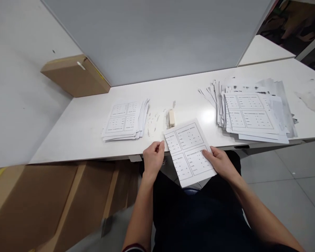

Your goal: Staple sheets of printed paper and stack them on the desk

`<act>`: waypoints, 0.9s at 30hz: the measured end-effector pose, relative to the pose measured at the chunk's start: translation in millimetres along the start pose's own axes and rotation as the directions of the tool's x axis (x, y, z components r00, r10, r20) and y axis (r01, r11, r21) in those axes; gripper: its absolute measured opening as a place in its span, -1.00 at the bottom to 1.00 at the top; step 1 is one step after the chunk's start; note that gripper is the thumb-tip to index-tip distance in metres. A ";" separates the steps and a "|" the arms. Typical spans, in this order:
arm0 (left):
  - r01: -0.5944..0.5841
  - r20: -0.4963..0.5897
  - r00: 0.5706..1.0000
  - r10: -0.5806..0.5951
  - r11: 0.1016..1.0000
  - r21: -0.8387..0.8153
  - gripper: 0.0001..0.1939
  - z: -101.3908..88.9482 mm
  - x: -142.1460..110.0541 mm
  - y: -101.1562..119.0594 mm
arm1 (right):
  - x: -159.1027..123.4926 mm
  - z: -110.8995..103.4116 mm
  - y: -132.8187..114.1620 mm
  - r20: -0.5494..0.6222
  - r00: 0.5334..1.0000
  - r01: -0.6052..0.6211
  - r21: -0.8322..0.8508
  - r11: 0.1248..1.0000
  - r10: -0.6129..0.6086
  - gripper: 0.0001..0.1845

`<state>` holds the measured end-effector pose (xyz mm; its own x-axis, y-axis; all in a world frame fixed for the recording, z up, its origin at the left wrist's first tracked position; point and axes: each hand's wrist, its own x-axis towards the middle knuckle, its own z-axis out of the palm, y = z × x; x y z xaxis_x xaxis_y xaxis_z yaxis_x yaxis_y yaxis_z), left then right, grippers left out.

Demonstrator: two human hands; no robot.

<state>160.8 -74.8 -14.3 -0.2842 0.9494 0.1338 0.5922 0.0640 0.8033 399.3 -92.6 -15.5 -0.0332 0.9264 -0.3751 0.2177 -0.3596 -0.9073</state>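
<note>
Printed sheet [190, 154]: white paper bearing boxed forms with lines of small print, too small to read; it is tilted, its upper part over the front edge of the table and its lower part out over the person's lap. Whether it is one page or several together cannot be told.
Right hand [220, 162]: gripping the sheet by its right edge, thumb on the printed face, the other fingers mostly hidden behind the paper; nearly all of the sheet extends to the left of this hand.
Left hand [154, 157]: closed, fingers curled in and thumb tip against them, just beside the sheet's left edge, so the paper lies between the two hands; no grip on it shows.
Small cream block [171, 118]: on the table just beyond the sheet's top edge, standing between the two paper piles.
Left pile [123, 119]: similar printed forms, fairly neatly stacked, on the table beyond the left hand.
Right pile [248, 112]: more forms, larger and messier, edges fanned out and corners jutting, beyond the right hand.
White table [84, 134]: long and narrow, dark smudges on its surface near the cream block.
Grey panel [160, 38]: rising along the table's far edge.
Cardboard box [73, 77]: tilted at the table's far left corner.
Larger cartons [39, 199]: brown, on the lower left, beside the person.
</note>
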 end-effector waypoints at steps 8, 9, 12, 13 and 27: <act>-0.273 0.047 0.961 0.273 0.962 -0.010 -0.65 33.6 50.8 -7.6 | -0.6 0.8 4.1 -0.016 0.997 -0.068 0.210 0.975 0.073 -0.57; -0.294 0.077 0.953 0.293 0.956 0.001 -0.62 35.8 53.1 -7.4 | 0.0 1.1 2.9 -0.023 0.996 -0.075 0.222 0.972 0.082 -0.57; -0.361 0.135 0.926 0.353 0.932 0.040 -0.56 37.9 55.2 -7.3 | 1.1 1.2 -0.4 -0.047 0.992 -0.099 0.254 0.962 0.115 -0.59; -0.381 0.140 0.918 0.371 0.923 0.049 -0.55 37.7 55.1 -7.6 | 1.3 1.2 -1.3 -0.052 0.991 -0.106 0.259 0.960 0.123 -0.60; -0.422 0.138 0.904 0.405 0.896 0.137 -0.52 40.9 56.1 -12.8 | 12.5 4.4 9.0 -0.053 0.998 -0.031 0.225 0.974 0.045 -0.57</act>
<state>168.1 -9.7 -40.8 0.0871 0.9265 0.3660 0.7540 -0.3014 0.5836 396.6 -84.8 -29.2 0.0288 0.9141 -0.4044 -0.0067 -0.4044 -0.9145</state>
